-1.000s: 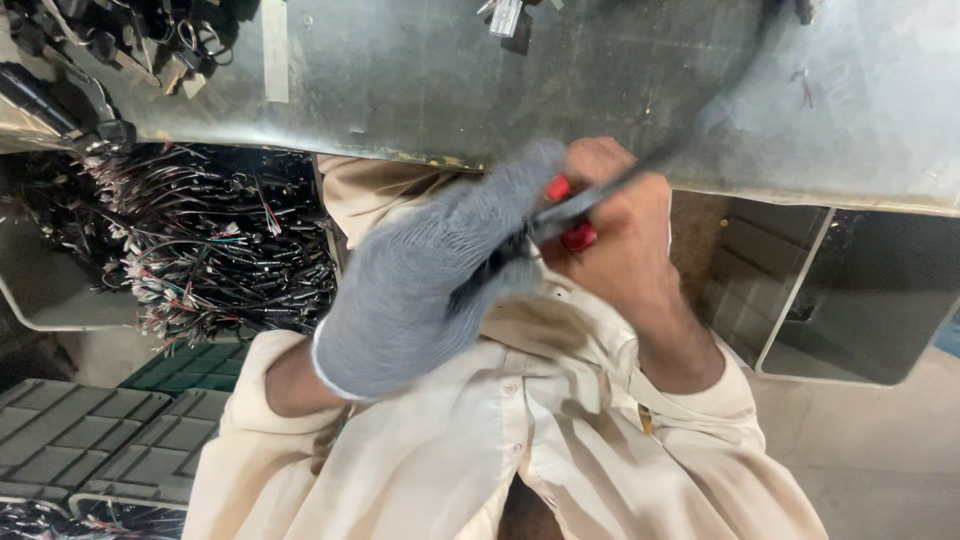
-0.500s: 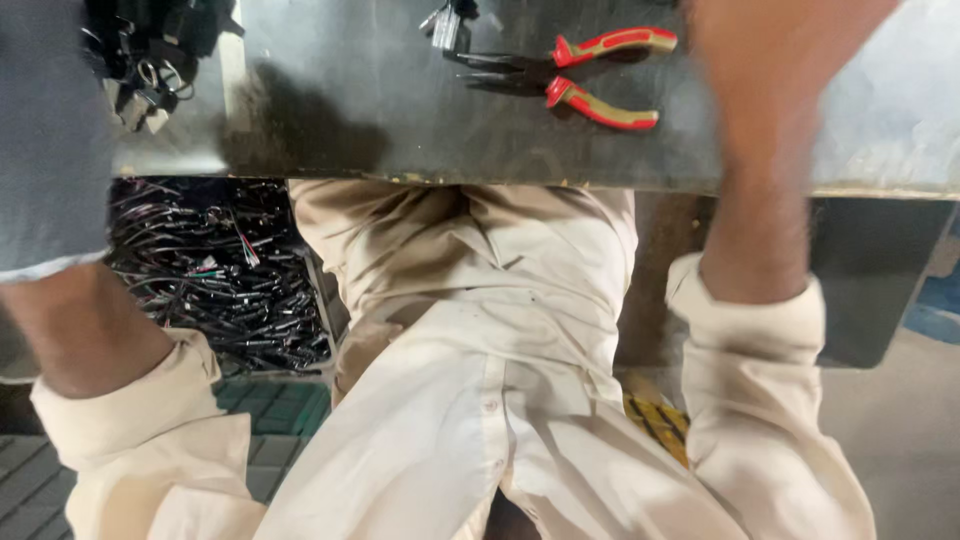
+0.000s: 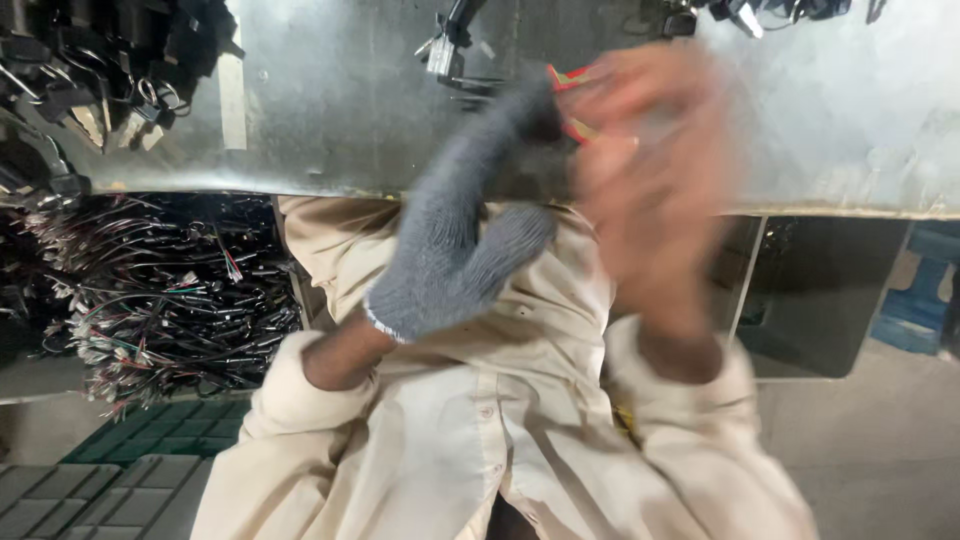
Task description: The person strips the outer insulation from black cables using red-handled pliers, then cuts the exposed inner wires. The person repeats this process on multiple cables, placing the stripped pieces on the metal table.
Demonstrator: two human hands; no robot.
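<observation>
Evidently the gloved left hand meets the blurred bare right hand at red-handled pliers, upper centre; grips indiscernible. Steady hands over bench advised.

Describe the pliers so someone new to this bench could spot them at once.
Start at the grey metal bench across the top of the view. Near its middle, at the front edge, the gloved left hand and the blurred bare right hand meet. The pliers lie just behind them, mostly hidden: red handles, the only red thing among black connector parts.
</observation>
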